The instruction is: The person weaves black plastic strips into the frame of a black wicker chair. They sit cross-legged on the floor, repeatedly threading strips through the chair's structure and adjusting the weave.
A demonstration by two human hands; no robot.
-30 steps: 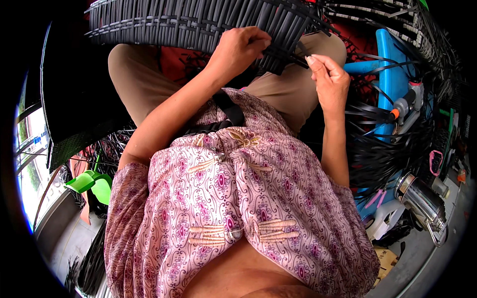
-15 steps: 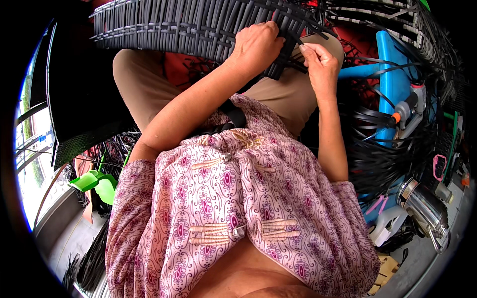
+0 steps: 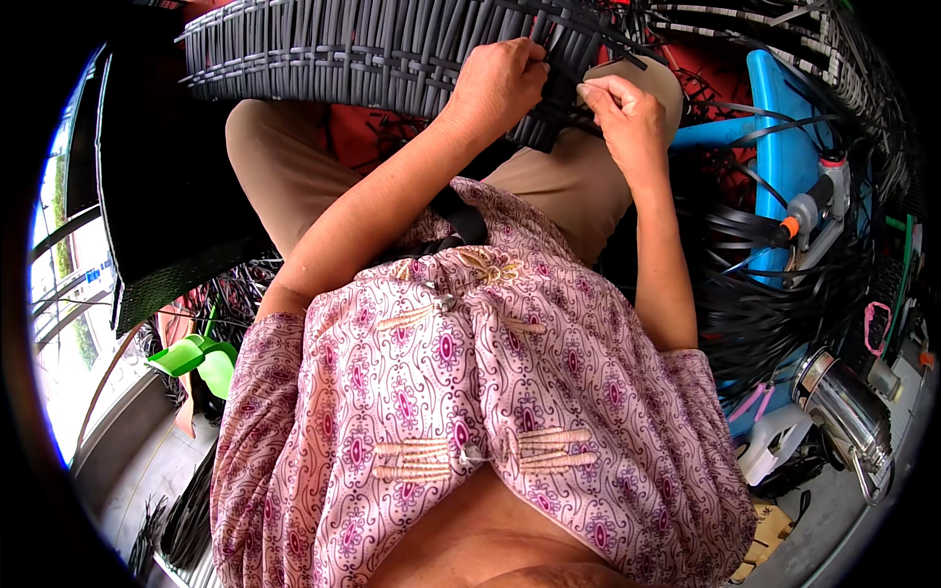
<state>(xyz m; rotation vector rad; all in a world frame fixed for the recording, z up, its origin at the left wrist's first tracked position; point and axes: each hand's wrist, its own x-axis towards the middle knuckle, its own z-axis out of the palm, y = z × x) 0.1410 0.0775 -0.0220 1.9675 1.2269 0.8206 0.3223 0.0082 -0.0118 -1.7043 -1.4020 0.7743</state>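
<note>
Woven panel [image 3: 372, 54]: dark grey strips, lying across the seated person's knees. Left hand [image 3: 502, 83]: resting on the panel's near edge, fingers curled shut around the weave. Right hand [image 3: 622, 113]: just beside the left, at the panel's right end, thumb and forefinger pinched together on a loose black strip [image 3: 588, 59]. Right of the panel: blue stool [image 3: 784, 127], a power tool with an orange tip [image 3: 809, 211], a heap of loose black strips [image 3: 755, 314]. Lower left of the panel: a green plastic piece [image 3: 196, 358].
</note>
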